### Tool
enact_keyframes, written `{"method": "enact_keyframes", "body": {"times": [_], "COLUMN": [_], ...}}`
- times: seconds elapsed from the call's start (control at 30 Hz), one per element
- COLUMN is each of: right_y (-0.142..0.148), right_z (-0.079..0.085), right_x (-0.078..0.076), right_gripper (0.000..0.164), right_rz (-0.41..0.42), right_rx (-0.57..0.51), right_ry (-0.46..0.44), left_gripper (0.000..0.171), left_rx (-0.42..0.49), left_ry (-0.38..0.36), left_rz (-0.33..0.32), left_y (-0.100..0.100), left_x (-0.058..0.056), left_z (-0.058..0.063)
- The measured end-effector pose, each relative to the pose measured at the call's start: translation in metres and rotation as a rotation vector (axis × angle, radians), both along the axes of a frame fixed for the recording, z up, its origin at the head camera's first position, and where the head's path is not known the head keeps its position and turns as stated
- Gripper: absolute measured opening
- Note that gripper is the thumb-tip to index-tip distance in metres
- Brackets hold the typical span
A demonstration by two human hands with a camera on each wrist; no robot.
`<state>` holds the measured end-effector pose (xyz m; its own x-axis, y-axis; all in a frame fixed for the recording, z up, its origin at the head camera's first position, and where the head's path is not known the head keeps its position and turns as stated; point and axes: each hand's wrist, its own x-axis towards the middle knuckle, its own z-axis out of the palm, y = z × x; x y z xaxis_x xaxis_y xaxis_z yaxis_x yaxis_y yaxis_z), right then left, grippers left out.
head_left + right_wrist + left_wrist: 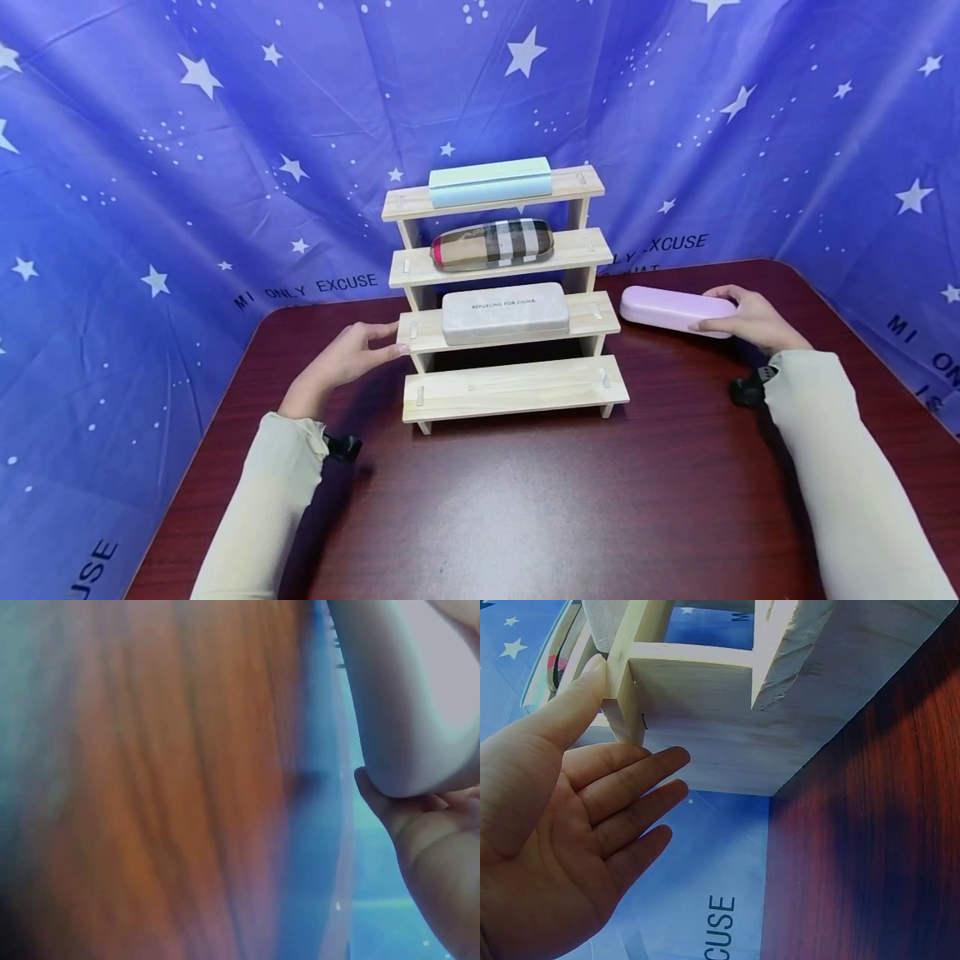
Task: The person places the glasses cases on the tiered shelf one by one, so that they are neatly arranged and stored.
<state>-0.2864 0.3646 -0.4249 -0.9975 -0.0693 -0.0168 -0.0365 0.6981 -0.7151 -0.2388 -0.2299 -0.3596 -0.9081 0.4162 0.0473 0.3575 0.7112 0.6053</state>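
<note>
A four-tier wooden display stand (515, 390) is on the table. My left hand (347, 357) pinches the left end of its second-lowest shelf, thumb on one side and index finger on the other; in the left wrist view the other fingers (639, 814) extend free. My right hand (753, 317) grips the right end of a lilac glasses case (663, 308), right of the stand. In the right wrist view the case (409, 705) appears pale above the thumb. A white lettered case (505, 321), a plaid case (491, 245) and a light blue case (490, 183) occupy the upper three shelves.
The dark red-brown table (510, 517) extends in front of the stand and to both sides. A blue star-print curtain (315, 108) surrounds its back and sides. Black straps (343, 448) circle both wrists. The lowest shelf is bare wood.
</note>
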Motion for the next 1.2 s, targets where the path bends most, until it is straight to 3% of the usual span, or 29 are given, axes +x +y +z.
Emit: {"method": "enact_keyframes", "body": {"times": [0.3,0.5,0.63,0.9,1.2], "right_y": [0.006,0.0,-0.003,-0.007,-0.005], "right_z": [0.007,0.015,0.022,0.036,0.054], "right_x": [0.02,0.03,0.038,0.052,0.073], "right_gripper": [0.06,0.058,0.058,0.055,0.054], "right_rz": [-0.039,-0.039,-0.037,-0.034,-0.054], "right_rx": [-0.075,-0.123,-0.109,-0.121,-0.079], "right_ry": [0.058,0.071,0.086,0.123,0.121], "left_gripper": [0.055,0.059,0.062,0.056,0.053], "left_rx": [-0.001,0.016,0.018,0.018,0.018], "left_ry": [-0.014,0.021,0.056,-0.015,0.005], "left_rz": [0.006,-0.008,-0.024,0.001,-0.01], "left_y": [-0.001,-0.002,-0.002,-0.003,-0.001], "left_x": [0.0,0.0,0.0,0.0,0.0], "left_z": [-0.001,-0.003,-0.005,-0.003,-0.002]}}
